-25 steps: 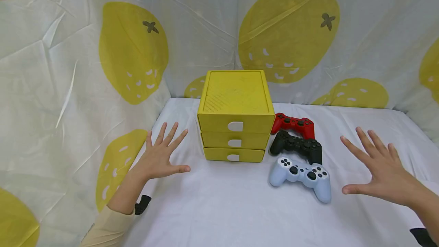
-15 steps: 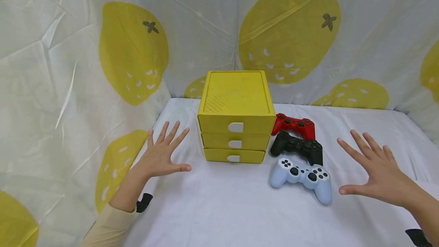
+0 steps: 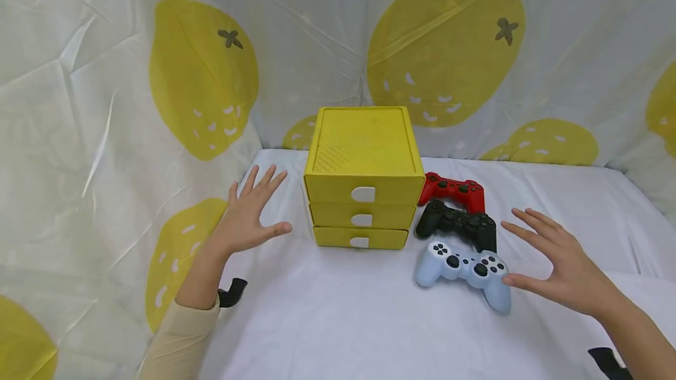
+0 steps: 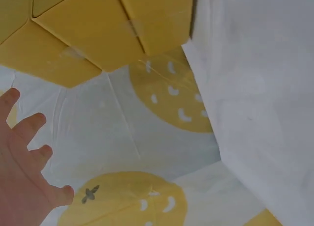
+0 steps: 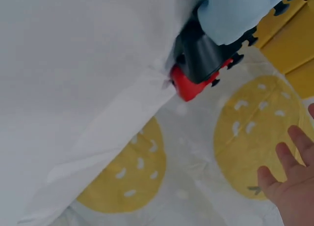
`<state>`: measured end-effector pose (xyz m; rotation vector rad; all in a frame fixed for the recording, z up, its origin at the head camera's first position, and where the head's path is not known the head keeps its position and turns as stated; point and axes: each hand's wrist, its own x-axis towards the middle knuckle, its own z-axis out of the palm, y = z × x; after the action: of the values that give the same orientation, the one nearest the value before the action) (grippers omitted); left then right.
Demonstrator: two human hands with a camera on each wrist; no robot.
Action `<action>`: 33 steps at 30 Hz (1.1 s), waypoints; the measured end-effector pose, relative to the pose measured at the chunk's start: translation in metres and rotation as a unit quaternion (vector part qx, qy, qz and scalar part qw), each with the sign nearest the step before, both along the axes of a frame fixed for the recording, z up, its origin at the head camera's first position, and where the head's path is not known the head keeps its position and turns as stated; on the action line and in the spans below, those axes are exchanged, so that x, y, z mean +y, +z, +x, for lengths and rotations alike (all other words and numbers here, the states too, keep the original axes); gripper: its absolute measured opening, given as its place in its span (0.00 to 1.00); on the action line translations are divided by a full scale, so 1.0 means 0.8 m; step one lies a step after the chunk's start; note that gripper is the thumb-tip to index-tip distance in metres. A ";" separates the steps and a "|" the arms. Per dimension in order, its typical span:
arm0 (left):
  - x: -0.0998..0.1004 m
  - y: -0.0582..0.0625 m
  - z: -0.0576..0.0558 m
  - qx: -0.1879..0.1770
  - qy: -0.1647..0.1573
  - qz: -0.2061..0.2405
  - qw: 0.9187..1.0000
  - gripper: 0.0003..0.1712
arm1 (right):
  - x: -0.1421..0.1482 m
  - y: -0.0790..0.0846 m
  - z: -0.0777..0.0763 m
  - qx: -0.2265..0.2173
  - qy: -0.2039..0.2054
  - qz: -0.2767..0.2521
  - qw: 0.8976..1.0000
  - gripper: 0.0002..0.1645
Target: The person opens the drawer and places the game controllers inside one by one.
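A yellow drawer box [image 3: 364, 180] with three closed drawers and white pull tabs stands on the white cloth. To its right lie three game controllers in a row: a red one [image 3: 465, 193] at the back, a black one [image 3: 458, 224] in the middle and a light blue one [image 3: 465, 270] in front. My left hand [image 3: 245, 221], fingers spread, is to the left of the box and holds nothing. On the other side, my right hand [image 3: 565, 265] has its fingers extended, and its thumb tip overlaps the light blue controller's right grip in the head view.
The white cloth [image 3: 338, 321] covers the table under everything. Behind and on the left hangs a pale curtain [image 3: 311, 34] printed with yellow lemons. A black strap [image 3: 232, 293] shows by the left wrist, and another black strap [image 3: 607, 362] by the right.
My right hand has moved left to the light blue controller, its fingers drawing closer together. My left hand has risen slightly and turned. The box and controllers stay put.
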<state>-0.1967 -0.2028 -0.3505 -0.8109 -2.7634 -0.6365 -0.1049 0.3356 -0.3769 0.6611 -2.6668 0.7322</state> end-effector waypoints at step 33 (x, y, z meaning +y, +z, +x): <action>0.098 -0.006 -0.095 -0.089 -0.148 0.485 0.857 0.29 | -0.181 0.015 -0.062 0.046 0.147 -0.212 0.965 0.33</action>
<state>-0.2727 -0.1246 -0.3553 -0.9071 -1.9619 -1.9949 -0.1542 0.1905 -0.3650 0.9472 -2.2418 1.2695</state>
